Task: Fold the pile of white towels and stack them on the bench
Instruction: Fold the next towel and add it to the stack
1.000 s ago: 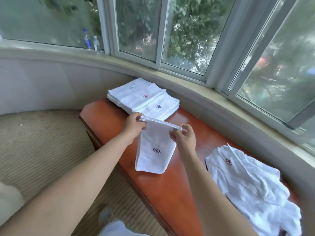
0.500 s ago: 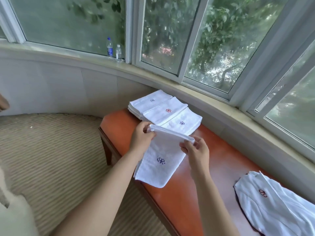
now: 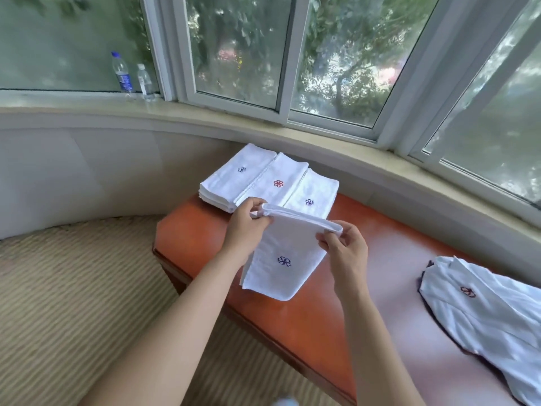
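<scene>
A folded white towel (image 3: 285, 256) with a blue flower mark hangs above the orange bench (image 3: 330, 315). My left hand (image 3: 247, 227) pinches its top left corner and my right hand (image 3: 347, 253) pinches its top right corner. Just behind the held towel, at the bench's far left end, lies a stack of folded white towels (image 3: 263, 180) in overlapping rows, with blue and red marks. The pile of unfolded white towels (image 3: 491, 315) lies at the right on the bench, cut off by the frame edge.
A curved window sill (image 3: 205, 118) runs behind the bench, with two water bottles (image 3: 130, 74) on it at the left. Beige ribbed carpet (image 3: 73, 288) covers the floor to the left of the bench.
The view has swung left and up, so the unfolded pile has slid toward the right edge. Both hands carried the folded towel closer to the stack, keeping their grip.
</scene>
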`<state>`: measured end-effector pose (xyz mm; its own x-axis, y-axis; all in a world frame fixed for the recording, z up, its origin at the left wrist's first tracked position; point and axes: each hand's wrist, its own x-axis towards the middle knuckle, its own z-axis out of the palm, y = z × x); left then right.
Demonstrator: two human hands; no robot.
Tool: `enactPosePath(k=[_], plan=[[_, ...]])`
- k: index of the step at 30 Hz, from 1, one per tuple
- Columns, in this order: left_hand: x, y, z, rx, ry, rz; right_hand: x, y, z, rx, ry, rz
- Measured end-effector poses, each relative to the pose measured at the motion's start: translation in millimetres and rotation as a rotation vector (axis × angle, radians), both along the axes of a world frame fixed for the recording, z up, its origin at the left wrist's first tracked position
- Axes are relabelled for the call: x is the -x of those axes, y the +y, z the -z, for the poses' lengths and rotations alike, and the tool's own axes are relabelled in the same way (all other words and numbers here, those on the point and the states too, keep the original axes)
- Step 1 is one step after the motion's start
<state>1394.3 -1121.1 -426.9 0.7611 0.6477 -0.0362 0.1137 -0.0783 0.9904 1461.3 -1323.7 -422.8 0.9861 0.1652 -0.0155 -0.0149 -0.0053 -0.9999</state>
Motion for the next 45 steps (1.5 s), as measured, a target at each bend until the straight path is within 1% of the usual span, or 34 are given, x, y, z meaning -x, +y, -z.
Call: enactPosePath(k=[5, 9, 15, 22, 25, 29, 33, 38, 45], plan=[[-51, 9, -15, -0.041, -0.037, 0.066, -40, 6, -7, -0.025, -0.053, 0.077], [-98, 10, -31, -0.038, -0.059, 0.086, -82, 5, -19, -0.049, -0.078, 0.080], [-155, 14, -41, -0.064, -0.037, 0.100, -133, 8, -28, -0.058, -0.062, 0.087], [-214, 21, -32, -0.062, 0.023, 0.138, -180, 13, -20, -0.052, -0.010, 0.102], [-240, 27, -34, -0.049, 0.022, 0.168, -201, 18, -20, -0.044, -0.002, 0.116], [-274, 38, -39, -0.027, -0.001, 0.199, -229, 26, -22, -0.083, -0.002, 0.139], [-308, 48, -30, 0.008, 0.013, 0.206, -257, 41, -16, -0.069, 0.028, 0.168], [-357, 68, -7, 0.040, 0.107, 0.230, -308, 66, 0, -0.013, 0.107, 0.189], [-433, 96, 31, 0.007, 0.186, 0.257, -386, 88, 33, 0.119, 0.201, 0.178]])
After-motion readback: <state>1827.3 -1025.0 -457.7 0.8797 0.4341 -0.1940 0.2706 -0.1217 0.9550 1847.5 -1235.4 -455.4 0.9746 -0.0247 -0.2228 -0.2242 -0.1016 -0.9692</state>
